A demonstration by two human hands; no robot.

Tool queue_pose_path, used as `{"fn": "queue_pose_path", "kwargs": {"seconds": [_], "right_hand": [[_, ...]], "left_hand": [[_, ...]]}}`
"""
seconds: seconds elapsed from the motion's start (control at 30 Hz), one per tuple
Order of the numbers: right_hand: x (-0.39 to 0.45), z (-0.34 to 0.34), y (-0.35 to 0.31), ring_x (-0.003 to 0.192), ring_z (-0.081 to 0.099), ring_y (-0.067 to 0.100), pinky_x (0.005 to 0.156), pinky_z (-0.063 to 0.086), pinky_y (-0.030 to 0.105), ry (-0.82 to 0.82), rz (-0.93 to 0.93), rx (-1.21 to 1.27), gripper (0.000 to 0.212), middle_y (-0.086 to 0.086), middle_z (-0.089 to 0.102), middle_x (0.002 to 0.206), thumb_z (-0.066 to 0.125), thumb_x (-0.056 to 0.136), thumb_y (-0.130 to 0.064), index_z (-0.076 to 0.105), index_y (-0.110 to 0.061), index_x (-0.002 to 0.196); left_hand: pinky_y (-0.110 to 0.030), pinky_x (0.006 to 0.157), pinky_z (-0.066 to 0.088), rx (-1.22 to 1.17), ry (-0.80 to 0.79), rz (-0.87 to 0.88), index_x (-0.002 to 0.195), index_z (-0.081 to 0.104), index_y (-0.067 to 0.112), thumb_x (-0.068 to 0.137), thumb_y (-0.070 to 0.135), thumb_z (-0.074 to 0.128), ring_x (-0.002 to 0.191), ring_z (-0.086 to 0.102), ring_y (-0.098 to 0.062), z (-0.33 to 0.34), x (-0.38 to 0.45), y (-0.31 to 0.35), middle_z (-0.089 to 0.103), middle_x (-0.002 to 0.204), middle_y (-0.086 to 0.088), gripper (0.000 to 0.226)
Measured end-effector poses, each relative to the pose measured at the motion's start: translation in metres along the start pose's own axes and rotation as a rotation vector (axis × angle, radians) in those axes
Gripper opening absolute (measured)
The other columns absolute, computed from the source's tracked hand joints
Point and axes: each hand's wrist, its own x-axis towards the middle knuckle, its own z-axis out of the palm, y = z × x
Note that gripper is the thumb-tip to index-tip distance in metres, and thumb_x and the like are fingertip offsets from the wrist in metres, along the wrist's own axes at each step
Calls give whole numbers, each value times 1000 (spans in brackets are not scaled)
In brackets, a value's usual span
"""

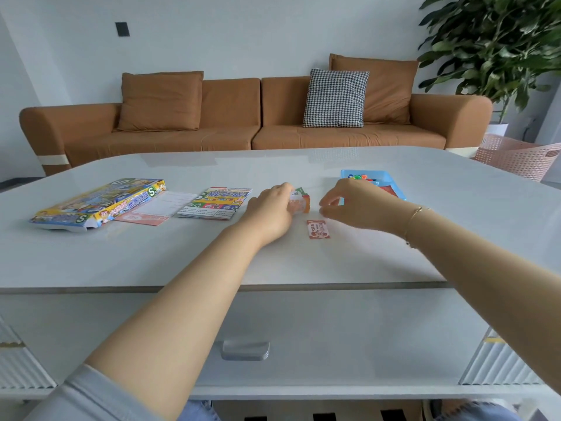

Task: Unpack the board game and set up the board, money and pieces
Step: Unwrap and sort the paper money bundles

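My left hand (273, 209) grips a stack of play money and cards (300, 202) just above the white table (303, 262). My right hand (352, 205) hovers to its right with thumb and fingers loosely curled and nothing visible between them. A single red note (317, 229) lies flat on the table below both hands. The folded game board (217, 202) lies left of my left hand. Further left sit a white-and-pink sheet (158, 208) and the colourful game box (97, 203). Behind my right hand a blue tray (385, 180) holds small coloured pieces (359, 177).
A brown sofa (243, 123) with a checked cushion (335, 98) stands behind the table. A pink plastic basket (519, 158) and a potted plant (498, 47) are at the back right. The table's near edge has a drawer handle (245, 350).
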Motion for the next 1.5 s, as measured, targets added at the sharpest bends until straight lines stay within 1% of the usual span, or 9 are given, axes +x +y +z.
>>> {"fn": "queue_pose_path", "kwargs": {"seconds": [0.1, 0.33, 0.47, 0.57, 0.7, 0.97, 1.1, 1.27, 1.5], "right_hand": [[-4, -8, 2, 87, 60, 10, 71, 46, 18, -171, -26, 65, 33, -14, 64, 101, 61, 81, -56, 68, -31, 101], [1, -6, 3, 76, 55, 10, 67, 40, 17, -284, 4, 254, 19, -3, 69, 89, 74, 76, -37, 72, -24, 90], [6, -4, 5, 60, 51, 18, 58, 43, 25, -48, 68, 659, 7, 7, 60, 62, 75, 76, -12, 70, -13, 71], [8, 0, 2, 56, 52, 14, 52, 42, 23, 80, 176, 937, 9, 6, 64, 67, 76, 77, -11, 68, -7, 76], [10, 10, -6, 55, 49, 12, 45, 40, 22, 170, 233, 970, 21, 4, 66, 71, 76, 79, -18, 67, -1, 87], [13, 16, -9, 58, 47, 13, 46, 39, 23, 170, 299, 873, 21, -1, 59, 68, 73, 81, -28, 62, -10, 79], [12, 17, -8, 58, 46, 12, 46, 38, 23, 147, 297, 890, 21, -1, 59, 68, 73, 82, -28, 62, -9, 81], [11, 11, 1, 60, 48, 15, 47, 40, 23, 166, 282, 936, 12, 2, 60, 73, 71, 83, -21, 70, -11, 89], [11, 22, 3, 69, 57, 23, 63, 45, 30, 219, 109, 310, 23, 12, 71, 83, 58, 91, -26, 76, -10, 90]], "left_hand": [[-35, 78, 43, -286, 65, -9, 107, 47, 6, 98, 22, 44, 91, 58, -26, -5, -1, -2, 64, 101, -4, 18], [-27, 68, 41, -752, -49, -140, 114, 48, 13, 101, 23, 40, 70, 65, -7, -12, -6, 5, 67, 89, 8, 19], [-30, 77, 40, -845, -88, -177, 114, 51, 13, 100, 23, 42, 75, 64, -11, -12, -4, 4, 66, 94, 3, 19], [-31, 83, 40, -853, -113, -171, 116, 51, 12, 99, 22, 43, 78, 64, -13, -12, -4, 3, 65, 100, 1, 21], [-30, 84, 41, -880, -146, -163, 121, 49, 10, 100, 23, 42, 81, 62, -15, -12, -6, 8, 65, 97, 1, 25], [-28, 83, 42, -903, -180, -130, 119, 50, 11, 101, 33, 38, 86, 63, -16, -13, -8, 7, 67, 110, -7, 30], [-18, 73, 41, -757, -136, -60, 114, 47, 14, 102, 22, 39, 78, 60, -9, -11, -9, 8, 64, 99, 1, 17], [-27, 71, 42, -528, -13, -24, 111, 47, 14, 100, 17, 39, 77, 59, -15, -5, -5, 4, 64, 93, 2, 14], [-39, 72, 41, -77, 31, 113, 113, 45, 9, 97, 14, 42, 84, 49, -32, -1, -3, 0, 51, 90, -9, 17]]}}
